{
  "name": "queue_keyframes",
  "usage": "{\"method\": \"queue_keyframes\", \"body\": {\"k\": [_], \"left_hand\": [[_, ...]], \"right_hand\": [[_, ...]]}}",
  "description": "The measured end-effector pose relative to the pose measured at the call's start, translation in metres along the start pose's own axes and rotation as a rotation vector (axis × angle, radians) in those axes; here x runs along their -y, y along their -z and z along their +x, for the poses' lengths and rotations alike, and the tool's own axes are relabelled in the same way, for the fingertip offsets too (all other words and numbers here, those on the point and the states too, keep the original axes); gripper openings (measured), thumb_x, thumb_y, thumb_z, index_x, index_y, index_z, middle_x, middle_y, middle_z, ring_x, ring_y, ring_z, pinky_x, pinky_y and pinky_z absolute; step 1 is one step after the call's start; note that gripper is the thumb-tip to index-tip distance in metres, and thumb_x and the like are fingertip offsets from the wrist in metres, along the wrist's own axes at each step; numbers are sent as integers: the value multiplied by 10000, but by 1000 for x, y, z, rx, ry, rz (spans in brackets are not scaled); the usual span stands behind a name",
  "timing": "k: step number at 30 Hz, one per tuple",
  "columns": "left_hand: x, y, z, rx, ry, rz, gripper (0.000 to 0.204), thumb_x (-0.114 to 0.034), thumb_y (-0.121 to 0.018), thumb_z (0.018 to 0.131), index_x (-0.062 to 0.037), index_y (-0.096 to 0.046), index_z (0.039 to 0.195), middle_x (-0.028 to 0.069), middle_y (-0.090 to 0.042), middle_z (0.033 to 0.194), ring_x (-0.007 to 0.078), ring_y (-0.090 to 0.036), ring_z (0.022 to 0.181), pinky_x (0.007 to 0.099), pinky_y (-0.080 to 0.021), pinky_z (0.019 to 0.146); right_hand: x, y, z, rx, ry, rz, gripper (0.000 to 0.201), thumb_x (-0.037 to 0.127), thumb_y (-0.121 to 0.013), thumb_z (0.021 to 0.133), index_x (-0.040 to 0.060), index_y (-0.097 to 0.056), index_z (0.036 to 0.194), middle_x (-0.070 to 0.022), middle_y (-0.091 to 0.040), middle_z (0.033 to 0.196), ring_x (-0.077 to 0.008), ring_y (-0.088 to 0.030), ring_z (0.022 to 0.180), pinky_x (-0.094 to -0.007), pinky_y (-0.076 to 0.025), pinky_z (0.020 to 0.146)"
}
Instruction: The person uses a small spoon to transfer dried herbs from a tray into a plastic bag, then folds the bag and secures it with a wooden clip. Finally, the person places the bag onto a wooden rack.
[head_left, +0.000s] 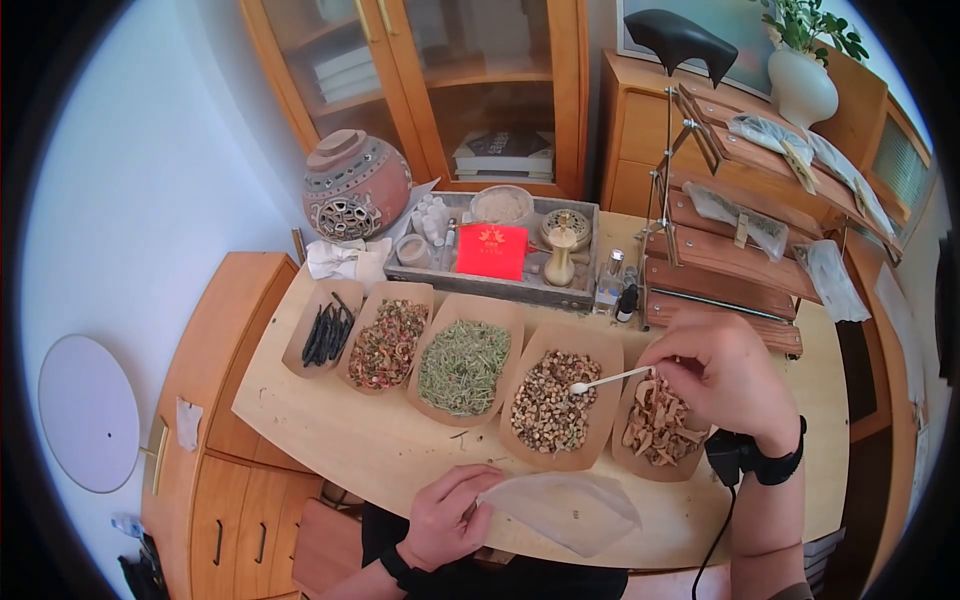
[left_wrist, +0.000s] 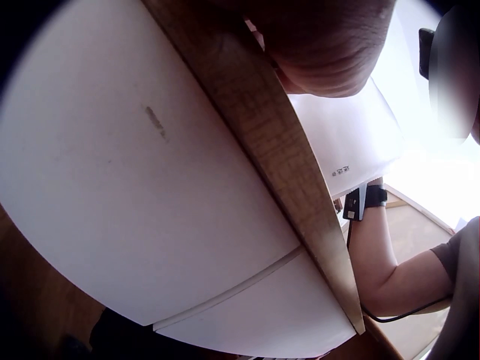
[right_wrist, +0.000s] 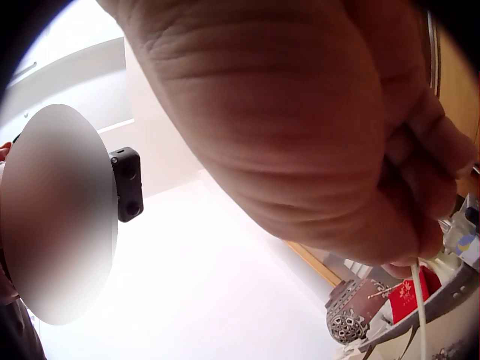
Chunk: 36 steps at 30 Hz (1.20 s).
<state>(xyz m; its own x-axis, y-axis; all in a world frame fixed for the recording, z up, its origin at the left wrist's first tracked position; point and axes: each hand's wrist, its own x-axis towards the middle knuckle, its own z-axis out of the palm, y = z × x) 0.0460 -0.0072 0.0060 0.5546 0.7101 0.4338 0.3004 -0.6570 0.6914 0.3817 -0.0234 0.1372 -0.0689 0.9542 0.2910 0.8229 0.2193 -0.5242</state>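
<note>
My right hand pinches the thin handle of a small white spoon. The spoon's tip lies over the beige and brown chopped pieces in a paper tray, while the hand itself hovers over curled dried brown slices in the tray beside it. Seen from the right wrist, the handle comes down from between thumb and fingers. Near the table's front edge my left hand grips one end of a translucent pouch. Small printed characters show on the pouch in the left wrist view.
More paper trays hold green chopped herb, reddish dried petals and dark pods. Behind them stands a grey wooden tray with a red packet and jars. Small bottles and a tiered wooden rack stand right.
</note>
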Motion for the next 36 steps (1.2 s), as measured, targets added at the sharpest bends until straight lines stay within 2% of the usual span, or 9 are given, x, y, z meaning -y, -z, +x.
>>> {"method": "queue_keyframes", "body": {"k": [7, 16, 19, 21, 25, 27, 30, 33, 36], "left_hand": [[-3, 2, 1, 5, 9, 2, 345, 47, -664, 775, -17, -737, 1105, 138, -732, 1090, 296, -744, 886, 357, -617, 743], [-3, -1, 2, -31, -9, -2, 317, 60, -652, 768, -3, -750, 1062, 147, -742, 1058, 289, -747, 904, 347, -613, 776], [-4, -1, 2, -36, 2, -2, 299, 71, -643, 767, 4, -754, 1037, 156, -749, 1030, 276, -754, 890, 331, -610, 770], [-5, -1, 2, -34, 23, -14, 294, 69, -641, 769, 4, -754, 1033, 155, -749, 1027, 277, -754, 891, 332, -610, 771], [-3, 0, 2, -19, 11, -12, 299, 56, -649, 774, 0, -742, 1053, 155, -740, 1058, 293, -748, 904, 349, -613, 770], [-3, 0, 1, 3, 13, -18, 315, 47, -663, 778, -4, -729, 1081, 154, -731, 1090, 314, -741, 914, 365, -616, 768], [-5, -1, 2, -16, 53, -10, 316, 63, -617, 756, 10, -747, 1039, 161, -744, 1041, 290, -750, 897, 342, -608, 780], [-4, 3, 2, -15, 31, 4, 334, 61, -603, 745, 12, -739, 1046, 169, -741, 1048, 315, -744, 913, 359, -605, 805], [-5, 0, 4, -2, 33, -20, 346, 57, -594, 739, 12, -733, 1053, 173, -739, 1051, 326, -740, 928, 371, -602, 827]], "right_hand": [[4, -9, -3, 17, 14, -107, 59, 40, -722, 793, 29, -758, 838, -158, -693, 823, -374, -679, 787, -460, -553, 714], [5, -28, 1, 163, -24, 25, 117, 73, -734, 834, 38, -793, 928, -163, -742, 852, -379, -701, 792, -460, -566, 760], [2, -31, 7, 196, -108, 154, 155, 73, -741, 837, 33, -799, 975, -164, -756, 858, -357, -717, 797, -427, -570, 764], [3, -27, 12, 255, -373, 309, 164, 67, -743, 839, 19, -796, 987, -167, -760, 846, -333, -731, 795, -399, -571, 757], [-4, -29, 16, 263, -388, 309, 150, 57, -739, 841, 8, -791, 972, -167, -761, 847, -324, -733, 776, -391, -572, 743], [-14, -34, 13, 205, -232, 248, 145, 64, -743, 840, 6, -789, 965, -171, -759, 850, -338, -730, 781, -395, -571, 738], [-13, -35, 13, 205, -211, 181, 137, 72, -749, 836, 17, -792, 954, -176, -756, 858, -347, -730, 806, -397, -569, 750], [-13, -34, 13, 218, -160, 158, 128, 83, -753, 835, 27, -793, 943, -181, -751, 861, -354, -727, 821, -404, -567, 759], [-15, -35, 13, 224, -215, 139, 125, 91, -745, 842, 30, -793, 940, -178, -751, 864, -357, -725, 821, -411, -567, 762]]}}
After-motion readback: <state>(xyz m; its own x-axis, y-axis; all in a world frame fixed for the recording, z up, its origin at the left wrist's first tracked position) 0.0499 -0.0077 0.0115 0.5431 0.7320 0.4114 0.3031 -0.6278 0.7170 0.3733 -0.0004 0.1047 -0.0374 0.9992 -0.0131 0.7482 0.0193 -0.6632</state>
